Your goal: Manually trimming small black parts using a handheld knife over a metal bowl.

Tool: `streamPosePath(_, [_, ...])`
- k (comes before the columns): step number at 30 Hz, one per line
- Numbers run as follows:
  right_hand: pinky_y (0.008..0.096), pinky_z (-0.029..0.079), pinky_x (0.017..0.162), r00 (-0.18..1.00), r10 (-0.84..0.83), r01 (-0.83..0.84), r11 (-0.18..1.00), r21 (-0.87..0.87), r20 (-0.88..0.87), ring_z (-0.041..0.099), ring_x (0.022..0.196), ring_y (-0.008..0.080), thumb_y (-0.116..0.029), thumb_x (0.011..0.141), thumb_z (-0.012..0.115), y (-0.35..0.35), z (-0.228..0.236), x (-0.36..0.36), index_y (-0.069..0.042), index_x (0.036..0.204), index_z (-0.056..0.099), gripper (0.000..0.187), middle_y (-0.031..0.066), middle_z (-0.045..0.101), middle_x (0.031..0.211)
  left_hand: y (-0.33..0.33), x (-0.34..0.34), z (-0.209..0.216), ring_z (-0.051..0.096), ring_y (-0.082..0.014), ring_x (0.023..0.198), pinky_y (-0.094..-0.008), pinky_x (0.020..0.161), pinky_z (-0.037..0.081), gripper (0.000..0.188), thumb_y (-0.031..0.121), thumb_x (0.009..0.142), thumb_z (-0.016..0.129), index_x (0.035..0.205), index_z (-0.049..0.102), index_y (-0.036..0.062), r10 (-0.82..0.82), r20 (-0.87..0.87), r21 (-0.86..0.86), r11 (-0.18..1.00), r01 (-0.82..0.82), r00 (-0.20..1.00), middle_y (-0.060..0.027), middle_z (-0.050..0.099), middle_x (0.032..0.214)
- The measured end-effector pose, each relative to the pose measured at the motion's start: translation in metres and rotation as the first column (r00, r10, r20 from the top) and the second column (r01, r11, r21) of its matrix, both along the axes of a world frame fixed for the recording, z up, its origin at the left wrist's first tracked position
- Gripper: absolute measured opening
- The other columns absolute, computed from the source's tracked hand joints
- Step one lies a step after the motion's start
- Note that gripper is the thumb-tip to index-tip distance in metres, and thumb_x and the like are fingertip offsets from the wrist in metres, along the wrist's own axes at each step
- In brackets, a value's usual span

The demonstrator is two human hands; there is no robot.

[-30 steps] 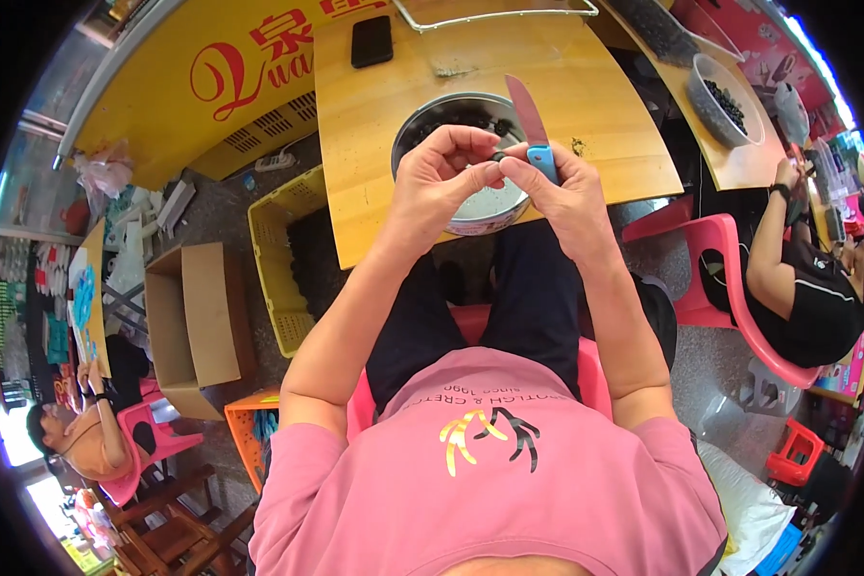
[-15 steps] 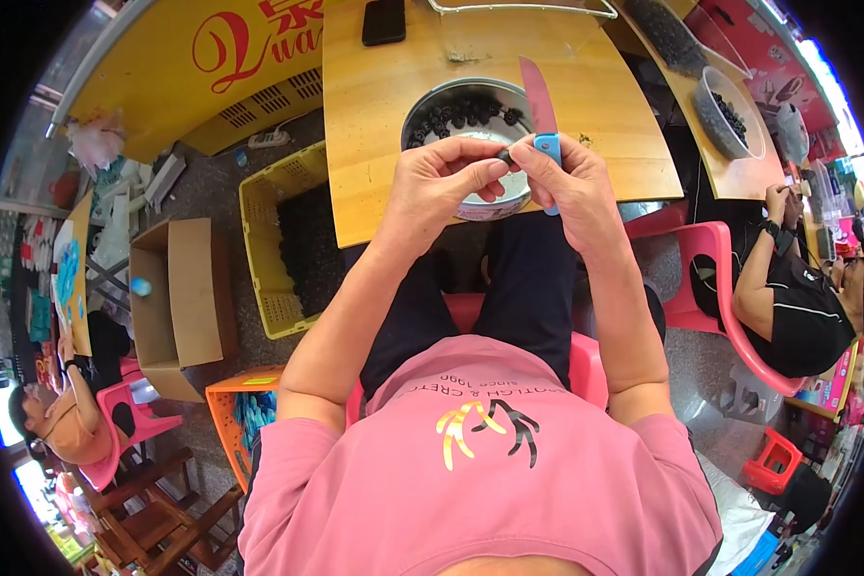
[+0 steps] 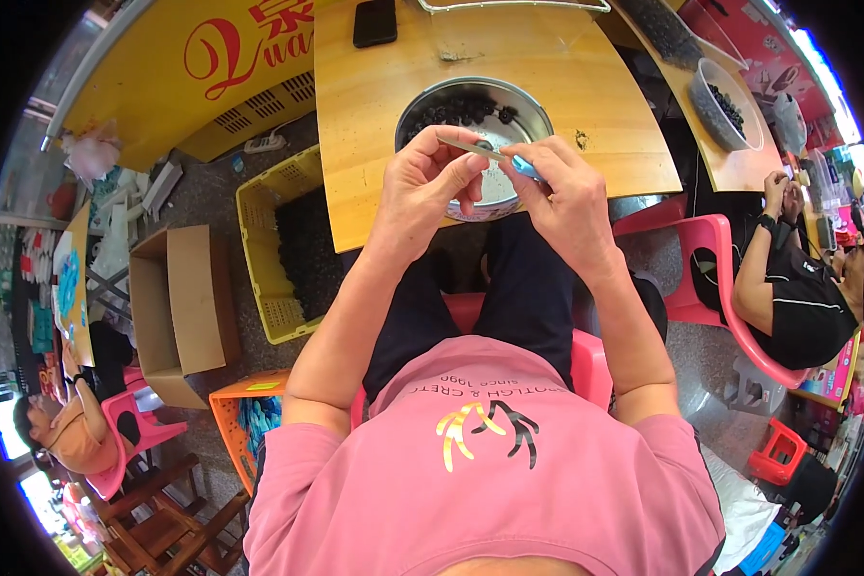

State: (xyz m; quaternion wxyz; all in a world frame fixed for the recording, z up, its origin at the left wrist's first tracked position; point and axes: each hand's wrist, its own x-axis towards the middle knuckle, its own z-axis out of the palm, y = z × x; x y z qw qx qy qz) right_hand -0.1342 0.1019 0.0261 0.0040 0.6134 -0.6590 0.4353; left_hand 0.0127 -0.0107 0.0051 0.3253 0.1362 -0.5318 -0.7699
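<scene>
My right hand is closed around the light-blue handle of a knife. Its thin blade points left, edge-on, and reaches across the fingertips of my left hand. Those fingertips are pinched on a small dark round piece, partly hidden by the blade and fingers; its kind does not show. Both hands are raised over the near side of a round metal bowl. Several black lumpy pieces lie in its far and left part.
The bowl stands on a wooden table with a black phone. Left on the floor are a yellow crate of dark pieces and a cardboard box. Another person sits at right near a clear tub.
The knife has swung from upright to lying leftward, its blade now at the piece in my left fingers. My right hand has turned with it; my left hand stays nearly in place.
</scene>
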Motion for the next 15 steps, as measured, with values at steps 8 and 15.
streamPosePath(8, [0.0283,0.047,0.055,1.0,-0.019,0.018,0.998,-0.066,-0.008,0.06,0.064,0.0198,-0.004,0.085,0.068,-0.001,-0.002,0.001,-0.001,0.103,0.068,0.018,0.0124,0.063,0.086,0.003,-0.006,-0.007,0.055,-0.0101,0.07,-0.0228,0.058,0.04,0.018,0.01,0.093,0.062,0.11,0.059,0.0049,-0.025,-0.106,0.111,0.993,0.037,0.994,-0.004,0.062,0.085])
streamPosePath(15, [0.0284,0.048,0.056,0.999,-0.032,0.03,0.997,-0.075,-0.03,0.061,0.066,0.0203,-0.003,0.084,0.068,-0.001,-0.002,-0.002,-0.001,0.103,0.068,0.019,0.0123,0.063,0.086,0.007,-0.011,-0.003,0.055,-0.0078,0.07,-0.0217,0.06,0.045,0.017,0.009,0.093,0.062,0.108,0.057,0.0019,0.006,-0.097,0.096,0.995,0.003,0.995,-0.0021,0.06,0.081])
